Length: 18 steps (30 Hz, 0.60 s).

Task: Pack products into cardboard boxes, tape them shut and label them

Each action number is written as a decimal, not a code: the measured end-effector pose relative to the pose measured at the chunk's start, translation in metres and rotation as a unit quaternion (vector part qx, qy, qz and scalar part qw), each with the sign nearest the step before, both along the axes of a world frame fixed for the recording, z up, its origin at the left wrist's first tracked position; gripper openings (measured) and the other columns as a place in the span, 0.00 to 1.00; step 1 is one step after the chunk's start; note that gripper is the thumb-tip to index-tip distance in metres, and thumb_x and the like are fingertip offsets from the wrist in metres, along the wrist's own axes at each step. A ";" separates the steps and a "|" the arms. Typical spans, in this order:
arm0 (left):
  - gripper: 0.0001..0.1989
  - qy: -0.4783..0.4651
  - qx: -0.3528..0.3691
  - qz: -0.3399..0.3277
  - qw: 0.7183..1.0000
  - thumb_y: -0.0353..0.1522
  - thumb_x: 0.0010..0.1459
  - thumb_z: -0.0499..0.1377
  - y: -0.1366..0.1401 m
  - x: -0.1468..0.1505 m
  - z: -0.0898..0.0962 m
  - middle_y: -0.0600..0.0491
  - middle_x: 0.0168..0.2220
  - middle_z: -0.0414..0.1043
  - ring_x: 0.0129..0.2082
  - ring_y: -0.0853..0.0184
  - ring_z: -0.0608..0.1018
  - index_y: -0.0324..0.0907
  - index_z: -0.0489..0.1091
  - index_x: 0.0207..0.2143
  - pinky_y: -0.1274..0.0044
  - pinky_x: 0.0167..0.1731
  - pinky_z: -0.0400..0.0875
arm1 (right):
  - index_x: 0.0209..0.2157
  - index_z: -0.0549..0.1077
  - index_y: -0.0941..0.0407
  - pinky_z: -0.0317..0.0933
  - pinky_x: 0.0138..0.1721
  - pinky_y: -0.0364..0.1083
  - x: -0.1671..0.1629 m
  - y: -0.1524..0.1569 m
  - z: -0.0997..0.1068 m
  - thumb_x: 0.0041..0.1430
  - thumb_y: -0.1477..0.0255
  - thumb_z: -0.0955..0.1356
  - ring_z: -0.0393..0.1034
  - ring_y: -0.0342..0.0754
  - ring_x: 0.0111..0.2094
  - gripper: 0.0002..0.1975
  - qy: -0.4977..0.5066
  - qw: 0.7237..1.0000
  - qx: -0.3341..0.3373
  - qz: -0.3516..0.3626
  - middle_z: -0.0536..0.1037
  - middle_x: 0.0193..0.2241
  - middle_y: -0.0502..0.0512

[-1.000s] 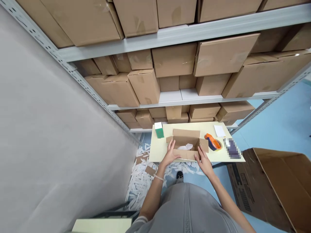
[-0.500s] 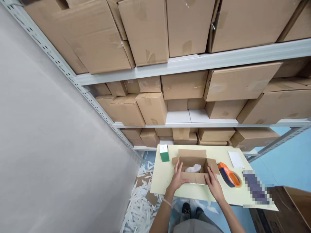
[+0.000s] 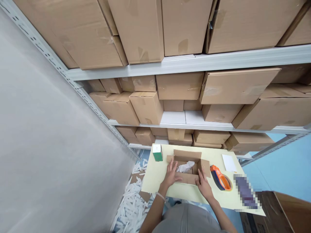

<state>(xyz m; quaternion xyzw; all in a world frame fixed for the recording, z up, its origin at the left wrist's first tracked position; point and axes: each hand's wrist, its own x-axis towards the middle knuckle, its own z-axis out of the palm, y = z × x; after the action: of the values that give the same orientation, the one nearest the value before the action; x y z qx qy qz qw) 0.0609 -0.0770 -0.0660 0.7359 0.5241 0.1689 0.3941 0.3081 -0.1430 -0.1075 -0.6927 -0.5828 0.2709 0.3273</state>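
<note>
An open cardboard box (image 3: 187, 178) stands on the pale yellow table with its flaps folded outward. Crumpled white paper (image 3: 186, 166) lies inside; whether it wraps anything is hidden. My left hand (image 3: 170, 174) grips the box's left front corner, fingers along the left side and thumb across the front flap. At the right front corner, my right hand (image 3: 203, 185) holds the box with its fingers at the rim. Right of the box lies an orange and dark blue tape dispenser (image 3: 221, 178) with a roll of tape. A green and white small box (image 3: 157, 153) stands at the table's back left.
White paper or card (image 3: 228, 162) lies at the table's (image 3: 155, 184) right, near a blurred-out dark object (image 3: 246, 191). Metal shelving (image 3: 170, 67) full of cardboard boxes rises behind. White paper strips (image 3: 128, 204) litter the floor at left. A large open carton (image 3: 274, 210) stands at lower right.
The white paper in the box now reaches farther left and looks more stretched out. Both hands stay at the box's front corners. My view has tilted and shifted slightly.
</note>
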 end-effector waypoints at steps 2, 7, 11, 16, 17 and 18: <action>0.51 0.016 0.008 0.015 1.000 0.49 0.51 0.66 -0.004 -0.002 0.005 0.40 0.73 0.29 0.72 0.51 0.37 0.47 0.45 0.70 0.55 0.68 0.34 | 0.65 0.61 0.51 0.60 0.60 0.60 0.006 0.000 0.004 0.62 0.57 0.59 0.55 0.60 0.67 0.32 -0.002 1.000 0.000 0.012 0.52 0.70 0.58; 0.46 0.059 0.045 0.051 0.996 0.49 0.59 0.59 -0.021 -0.003 0.013 0.38 0.73 0.35 0.72 0.51 0.39 0.45 0.42 0.71 0.51 0.67 0.38 | 0.64 0.63 0.53 0.61 0.59 0.58 0.014 0.001 0.016 0.63 0.60 0.57 0.57 0.58 0.66 0.31 -0.035 0.998 -0.029 0.042 0.52 0.70 0.59; 0.44 0.109 0.085 0.036 0.990 0.48 0.61 0.57 -0.026 0.006 0.017 0.38 0.72 0.37 0.72 0.51 0.41 0.45 0.39 0.71 0.50 0.66 0.41 | 0.65 0.61 0.59 0.60 0.59 0.54 0.013 0.003 0.023 0.64 0.61 0.54 0.58 0.58 0.65 0.32 -0.078 0.992 -0.085 0.053 0.45 0.71 0.62; 0.44 0.198 0.172 0.077 0.962 0.45 0.61 0.58 -0.002 -0.010 0.038 0.38 0.72 0.39 0.72 0.50 0.44 0.45 0.39 0.71 0.49 0.66 0.43 | 0.66 0.59 0.61 0.61 0.58 0.56 0.015 0.006 0.027 0.64 0.61 0.54 0.59 0.61 0.65 0.33 -0.095 0.988 -0.093 0.073 0.46 0.71 0.65; 0.43 0.219 0.189 0.087 0.953 0.44 0.61 0.59 0.007 -0.018 0.044 0.39 0.72 0.40 0.72 0.50 0.44 0.45 0.40 0.71 0.49 0.66 0.43 | 0.66 0.59 0.61 0.61 0.57 0.57 0.015 0.005 0.027 0.64 0.61 0.54 0.59 0.61 0.65 0.33 -0.096 0.988 -0.094 0.074 0.46 0.71 0.65; 0.43 0.240 0.199 0.095 0.945 0.44 0.61 0.59 0.017 -0.028 0.051 0.39 0.72 0.40 0.72 0.50 0.44 0.45 0.40 0.71 0.49 0.66 0.44 | 0.66 0.59 0.61 0.61 0.58 0.57 0.016 0.005 0.028 0.64 0.61 0.54 0.58 0.61 0.65 0.33 -0.097 0.988 -0.096 0.074 0.46 0.71 0.65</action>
<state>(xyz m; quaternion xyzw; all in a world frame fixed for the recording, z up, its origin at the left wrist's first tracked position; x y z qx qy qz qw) 0.0329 -0.0599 -0.0153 0.7647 0.6264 0.1251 0.0846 0.3238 -0.1376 -0.0799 -0.6986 -0.6329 0.2807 0.1806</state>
